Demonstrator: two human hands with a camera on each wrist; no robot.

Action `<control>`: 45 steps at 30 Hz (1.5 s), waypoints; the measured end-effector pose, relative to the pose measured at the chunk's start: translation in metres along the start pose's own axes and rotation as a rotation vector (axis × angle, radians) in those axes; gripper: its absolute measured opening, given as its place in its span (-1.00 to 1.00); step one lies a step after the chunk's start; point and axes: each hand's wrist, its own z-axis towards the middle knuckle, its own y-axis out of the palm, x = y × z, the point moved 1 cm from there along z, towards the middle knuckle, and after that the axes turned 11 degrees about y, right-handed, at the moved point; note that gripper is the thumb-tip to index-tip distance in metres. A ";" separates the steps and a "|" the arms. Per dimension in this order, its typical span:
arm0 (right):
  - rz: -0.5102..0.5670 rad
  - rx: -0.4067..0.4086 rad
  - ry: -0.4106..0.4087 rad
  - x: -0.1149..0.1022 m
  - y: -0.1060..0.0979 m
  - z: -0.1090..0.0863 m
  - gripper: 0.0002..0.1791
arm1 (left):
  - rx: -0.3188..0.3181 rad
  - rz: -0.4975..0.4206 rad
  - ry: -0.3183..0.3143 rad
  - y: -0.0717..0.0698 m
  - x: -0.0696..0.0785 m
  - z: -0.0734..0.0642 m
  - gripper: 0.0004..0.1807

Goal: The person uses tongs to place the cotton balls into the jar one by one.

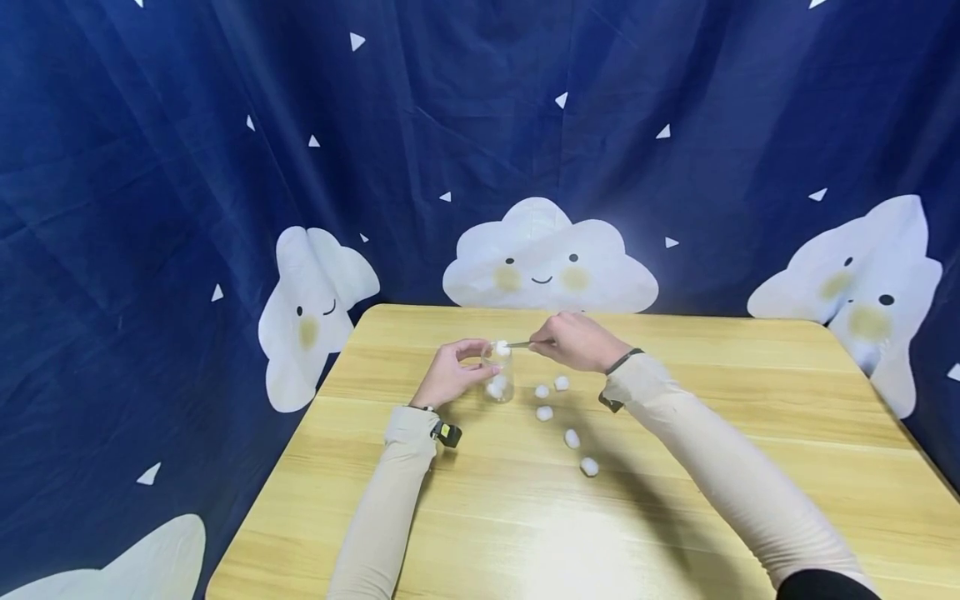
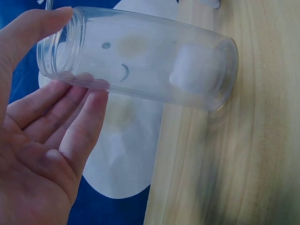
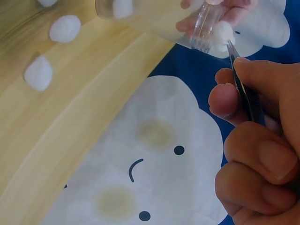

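Observation:
My left hand [image 1: 452, 373] grips a clear plastic jar [image 2: 140, 51] near its threaded neck, thumb on one side and fingers on the other. The jar has no lid on it and stands upright on the table. White cotton balls [image 2: 197, 68] lie at its bottom. Between the thumb and fingers of my right hand [image 1: 581, 342] is a pair of dark metal tweezers [image 3: 243, 91], pointing left toward the jar. Their tips pinch another cotton ball [image 3: 223, 33] right at the jar's mouth.
Several loose cotton balls [image 1: 572, 438] are scattered on the wooden table [image 1: 360, 500], to the right of the jar and nearer to me. A dark blue curtain [image 1: 420, 125] with smiling clouds hangs behind the table's far edge.

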 end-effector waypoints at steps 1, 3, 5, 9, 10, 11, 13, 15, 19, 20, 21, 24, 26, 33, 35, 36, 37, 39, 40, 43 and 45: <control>-0.001 -0.001 0.000 0.000 0.001 0.000 -0.84 | -0.001 0.001 -0.002 0.000 0.000 0.000 -0.42; -0.001 -0.004 0.002 0.000 0.001 0.000 -0.84 | -0.003 0.003 -0.007 0.000 0.001 -0.001 -0.42; 0.001 -0.010 0.004 0.000 0.002 0.000 -0.83 | -0.004 0.000 -0.010 0.000 0.001 -0.001 -0.42; 0.010 -0.011 0.006 -0.002 0.001 0.000 -0.83 | -0.005 -0.001 -0.009 0.000 -0.001 -0.001 -0.40; 0.010 -0.010 0.004 -0.002 0.001 0.000 -0.82 | -0.004 -0.001 -0.007 0.000 -0.002 0.000 -0.40; 0.009 -0.010 0.001 -0.001 0.001 0.000 -0.82 | -0.004 -0.001 -0.006 0.000 -0.003 0.000 -0.40; 0.007 -0.008 -0.004 -0.001 0.000 0.000 -0.80 | -0.004 0.000 -0.003 -0.001 -0.005 0.001 -0.40; 0.004 -0.009 -0.006 -0.001 0.001 0.001 -0.77 | -0.003 -0.004 -0.002 -0.001 -0.007 0.002 -0.41; 0.004 -0.006 -0.003 -0.002 0.000 0.000 -0.75 | -0.006 -0.007 0.001 -0.001 -0.008 0.002 -0.40; 0.005 -0.006 -0.004 -0.002 0.000 0.000 -0.75 | -0.007 -0.010 0.002 -0.001 -0.007 0.002 -0.40; 0.007 -0.007 -0.005 -0.002 -0.001 0.000 -0.75 | -0.009 -0.012 0.003 -0.001 -0.007 0.002 -0.40; 0.008 -0.004 -0.007 -0.001 0.000 -0.001 -0.78 | -0.012 -0.025 0.005 -0.001 -0.007 0.002 -0.40; 0.008 -0.004 -0.003 -0.001 -0.001 -0.001 -0.79 | -0.015 -0.030 0.007 -0.001 -0.008 0.002 -0.41; 0.022 -0.016 0.023 0.000 -0.004 -0.003 -0.77 | -0.024 -0.032 0.004 -0.002 -0.009 0.003 -0.41; 0.029 -0.015 0.022 0.001 -0.005 -0.004 -0.75 | -0.022 -0.033 0.004 -0.002 -0.009 0.003 -0.41; 0.031 -0.013 0.021 0.002 -0.006 -0.005 -0.74 | -0.021 -0.032 0.006 -0.002 -0.009 0.003 -0.40; 0.033 -0.011 0.021 0.003 -0.006 -0.005 -0.73 | -0.020 -0.032 0.007 -0.002 -0.008 0.003 -0.40; 0.036 -0.006 0.017 0.004 -0.007 -0.007 -0.69 | -0.019 -0.033 0.011 -0.002 -0.008 0.003 -0.39; 0.036 -0.002 0.012 0.005 -0.007 -0.008 -0.67 | -0.020 -0.036 0.015 -0.002 -0.008 0.003 -0.39; 0.034 0.006 0.013 0.010 -0.007 -0.010 -0.61 | -0.020 -0.031 0.020 -0.001 -0.008 0.003 -0.39; 0.036 0.010 0.016 0.013 -0.007 -0.013 -0.60 | -0.021 -0.030 0.021 -0.001 -0.008 0.003 -0.39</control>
